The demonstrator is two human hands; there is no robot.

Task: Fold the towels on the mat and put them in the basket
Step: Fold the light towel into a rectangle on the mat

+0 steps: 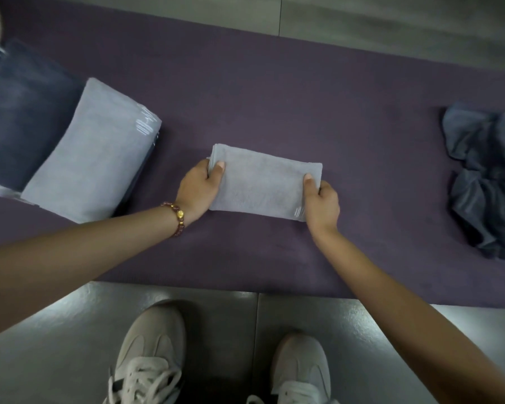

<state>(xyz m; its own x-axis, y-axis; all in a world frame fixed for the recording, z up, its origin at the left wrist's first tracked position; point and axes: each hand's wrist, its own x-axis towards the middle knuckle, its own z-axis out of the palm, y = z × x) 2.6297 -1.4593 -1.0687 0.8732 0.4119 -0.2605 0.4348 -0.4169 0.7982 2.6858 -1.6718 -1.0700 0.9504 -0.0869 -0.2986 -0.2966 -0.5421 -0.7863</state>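
Observation:
A small light grey towel (263, 182), folded into a rectangle, lies in the middle of the purple mat (274, 91). My left hand (200, 189) pinches its left edge, thumb on top. My right hand (322, 204) pinches its right near corner, thumb on top as well. To the left sits a larger folded light grey towel (91, 153), lying partly over a folded dark blue towel (21, 118). A crumpled dark grey-blue towel (487, 179) lies at the mat's right end. No basket is in view.
My two pale sneakers (152, 354) stand on the grey tiled floor (56, 330) just in front of the mat's near edge. More tiled floor runs beyond the mat's far edge.

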